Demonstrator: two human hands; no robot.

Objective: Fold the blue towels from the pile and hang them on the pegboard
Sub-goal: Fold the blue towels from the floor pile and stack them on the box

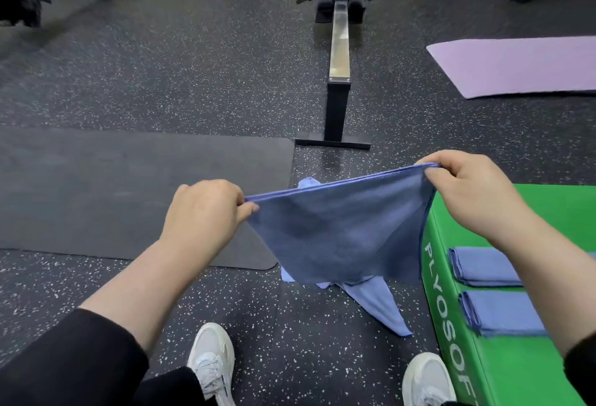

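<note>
A blue towel hangs doubled in the air in front of me, stretched between both hands. My left hand pinches its left top corner and my right hand pinches its right top corner, slightly higher. Below it on the floor lies a loose pile of lighter blue towels, partly hidden by the held one. Two folded blue towels lie side by side on the green box at my right. No pegboard is in view.
A black mat lies on the speckled floor at the left. A rowing machine stands straight ahead, a purple mat at the far right. My white shoes are at the bottom.
</note>
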